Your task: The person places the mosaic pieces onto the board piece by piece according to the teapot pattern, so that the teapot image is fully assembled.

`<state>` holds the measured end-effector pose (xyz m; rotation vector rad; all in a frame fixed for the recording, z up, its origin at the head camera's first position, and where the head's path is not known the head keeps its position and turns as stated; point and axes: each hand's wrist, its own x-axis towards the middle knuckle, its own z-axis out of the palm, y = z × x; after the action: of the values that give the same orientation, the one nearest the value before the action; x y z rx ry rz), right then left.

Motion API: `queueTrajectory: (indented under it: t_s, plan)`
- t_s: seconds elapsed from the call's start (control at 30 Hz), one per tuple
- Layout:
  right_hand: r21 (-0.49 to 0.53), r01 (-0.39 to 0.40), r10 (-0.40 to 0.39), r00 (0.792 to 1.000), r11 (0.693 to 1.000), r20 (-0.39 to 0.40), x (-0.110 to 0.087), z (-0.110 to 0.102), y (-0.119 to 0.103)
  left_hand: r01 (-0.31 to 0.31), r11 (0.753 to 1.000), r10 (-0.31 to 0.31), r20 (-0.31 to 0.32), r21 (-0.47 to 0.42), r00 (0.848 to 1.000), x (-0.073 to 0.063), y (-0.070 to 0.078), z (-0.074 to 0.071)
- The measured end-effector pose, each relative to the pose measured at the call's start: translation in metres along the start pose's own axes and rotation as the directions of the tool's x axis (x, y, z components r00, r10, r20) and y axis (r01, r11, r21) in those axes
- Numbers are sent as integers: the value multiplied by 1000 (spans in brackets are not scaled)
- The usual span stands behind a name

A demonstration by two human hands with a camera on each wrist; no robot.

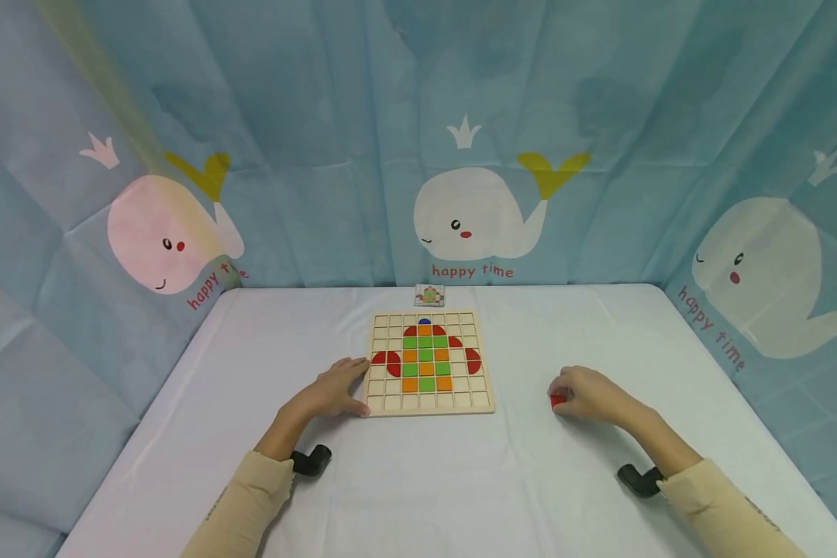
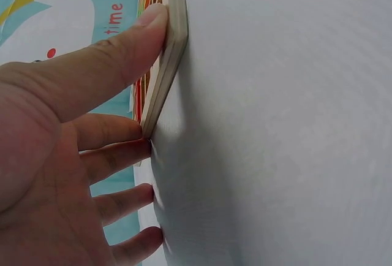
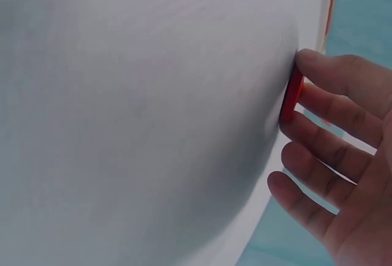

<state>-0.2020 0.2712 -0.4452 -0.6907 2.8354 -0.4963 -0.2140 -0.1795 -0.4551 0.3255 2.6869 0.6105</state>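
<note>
A square wooden grid board (image 1: 467,400) lies on the white table, its middle filled with green, orange and red tiles and a blue piece (image 1: 425,321) at the top. My left hand (image 1: 333,387) rests at the board's left side, thumb on the near corner and fingers spread, fairly straight; the left wrist view shows the thumb against the board's edge (image 2: 176,27). To the right of the board, my right hand (image 1: 591,395) pinches a small red tile (image 1: 558,401) low at the tabletop. In the right wrist view the red tile (image 3: 292,97) sits between thumb and fingers.
Behind the board lies a small picture card (image 1: 429,295) with a similar coloured pattern. A blue curtain (image 1: 335,217) printed with whales hangs along the table's back and sides. Black wrist mounts (image 1: 311,460) stick out from both sleeves.
</note>
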Motion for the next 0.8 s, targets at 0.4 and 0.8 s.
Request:
queueTrajectory:
  t_s: [0.4, 0.8]
  plan:
    - [7, -18, 18, 1000, 1000, -3, 17, 3, -11, 1, 1000, -1, 7, -2, 1000, 0, 0, 1]
    - [8, 0, 0, 1000, 1000, 8, 40, 3, -31, 2, 1000, -2, -11, -10, 1000, 1, -1, 1]
